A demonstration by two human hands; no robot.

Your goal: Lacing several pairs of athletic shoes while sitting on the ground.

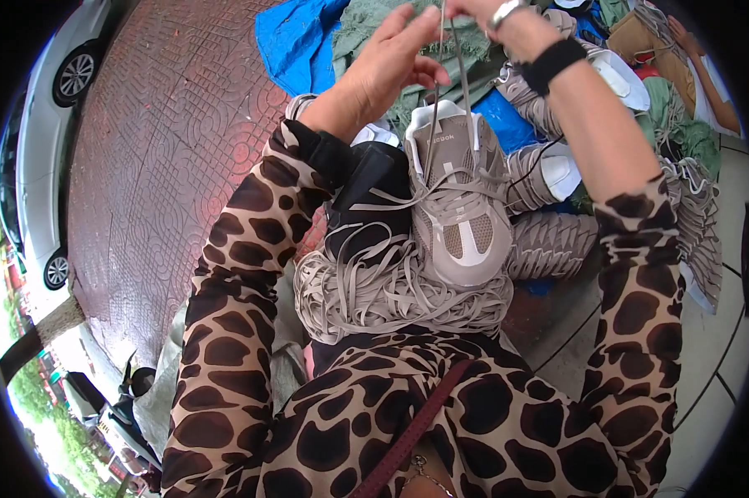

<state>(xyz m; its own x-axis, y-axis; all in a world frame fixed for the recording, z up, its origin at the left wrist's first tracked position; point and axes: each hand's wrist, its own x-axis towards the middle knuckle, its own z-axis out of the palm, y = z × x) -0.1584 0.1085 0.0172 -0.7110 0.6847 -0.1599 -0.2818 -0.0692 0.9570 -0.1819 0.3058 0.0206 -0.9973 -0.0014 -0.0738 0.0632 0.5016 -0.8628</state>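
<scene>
Left hand (395,56) above beige shoe (460,195)

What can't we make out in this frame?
Head view, all:
Right hand: cut off by the top edge, grip unclear.
Raised lace: upper end lost at the top edge.
Shoe: sole hidden by its own upper.
Black item beside it: lower part covered by loose laces.
Co-worker: mostly cut off by the right rim.

My top (341,444): tan, large dark-brown blotches. Sleeves (235,332): long, same print, bunched in places. Right wrist: wide black band (555,65); silver bracelet (506,12) beyond it. Left wrist: black cuff (325,158) at the sleeve end. Dark-red strap (418,427), diagonal across my chest. Neck: fine chain (431,479), small pendant (419,460).
</scene>
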